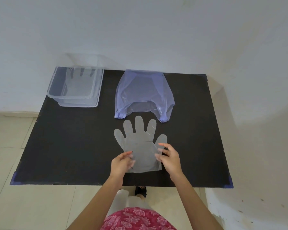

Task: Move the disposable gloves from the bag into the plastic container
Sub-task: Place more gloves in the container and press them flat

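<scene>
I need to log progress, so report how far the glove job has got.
Done: one glove already lies in the container. In hand: the left hand and right hand hold a second glove by its cuff on the table. Left: putting it in the container; the bag looks empty, though I cannot be sure.

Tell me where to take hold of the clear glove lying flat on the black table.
Take the glove at its cuff end, the straight near edge, one corner per hand, coming from the near side. It lies flat with its fingers pointing toward the bag, and the left hand and right hand already flank the cuff.
</scene>
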{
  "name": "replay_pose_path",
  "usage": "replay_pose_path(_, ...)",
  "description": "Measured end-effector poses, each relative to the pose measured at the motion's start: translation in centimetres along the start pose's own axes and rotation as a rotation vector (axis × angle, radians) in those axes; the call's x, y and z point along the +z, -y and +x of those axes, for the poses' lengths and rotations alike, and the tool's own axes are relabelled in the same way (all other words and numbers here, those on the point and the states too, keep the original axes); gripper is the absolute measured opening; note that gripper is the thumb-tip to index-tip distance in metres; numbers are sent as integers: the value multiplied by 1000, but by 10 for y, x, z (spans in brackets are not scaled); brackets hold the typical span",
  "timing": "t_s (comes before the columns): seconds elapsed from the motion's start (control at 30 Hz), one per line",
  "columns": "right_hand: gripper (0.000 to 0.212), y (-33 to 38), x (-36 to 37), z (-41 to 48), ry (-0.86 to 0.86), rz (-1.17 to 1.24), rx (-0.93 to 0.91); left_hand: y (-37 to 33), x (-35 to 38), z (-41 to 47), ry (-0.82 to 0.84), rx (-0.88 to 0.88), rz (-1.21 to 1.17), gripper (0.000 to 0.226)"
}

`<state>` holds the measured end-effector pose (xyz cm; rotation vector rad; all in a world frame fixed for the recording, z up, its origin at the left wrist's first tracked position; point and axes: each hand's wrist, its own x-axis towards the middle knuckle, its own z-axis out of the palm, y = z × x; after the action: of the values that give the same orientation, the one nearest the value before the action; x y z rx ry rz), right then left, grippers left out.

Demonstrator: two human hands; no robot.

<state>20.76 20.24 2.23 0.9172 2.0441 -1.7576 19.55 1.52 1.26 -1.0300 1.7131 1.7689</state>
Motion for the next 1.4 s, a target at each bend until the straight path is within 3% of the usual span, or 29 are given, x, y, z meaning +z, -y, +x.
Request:
replay_pose_path(0.13, 37, 3, -5, 2, 39, -30, 20, -8, 1, 3, 0, 0, -9, 25)
replay_pose_path(0.53, 55, 39, -25, 2, 120, -63, 40, -42, -14, -10, 170, -8, -62, 41)
replay_pose_path(0.83, 55, 117, -13, -6, 119, -62, -130, -104, -32, -18, 216, 63, -192, 42)
replay_pose_path(1.1, 49, 197, 32, -8, 143, -30, -268, -183, -69, -13, 216, 171, -236, 45)
replay_pose_path(1.4, 44, 263, 128, 2, 163, 39, -333, -286, -166, 17, 345, 290, -164, 54)
